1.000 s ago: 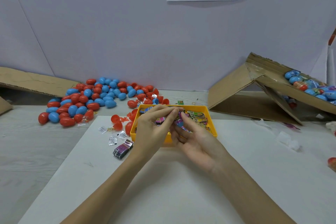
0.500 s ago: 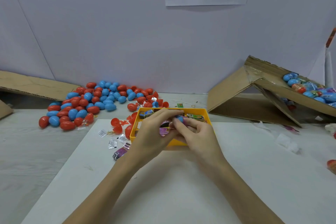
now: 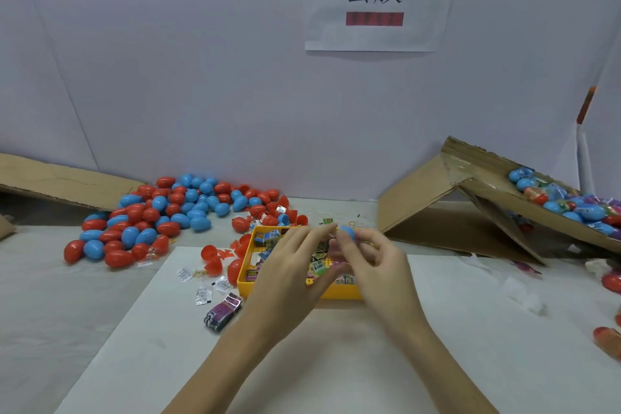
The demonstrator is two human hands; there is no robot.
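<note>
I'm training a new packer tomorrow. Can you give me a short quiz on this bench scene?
1. Multiple choice: what does the right hand pinch in its fingers? A) a red egg B) a blue egg C) a paper slip
2. True or false: the yellow tray is empty.
3. Short answer: which two colours are in the egg pile left of the tray?

Key
1. B
2. False: it holds small packets.
3. Red and blue.
</note>
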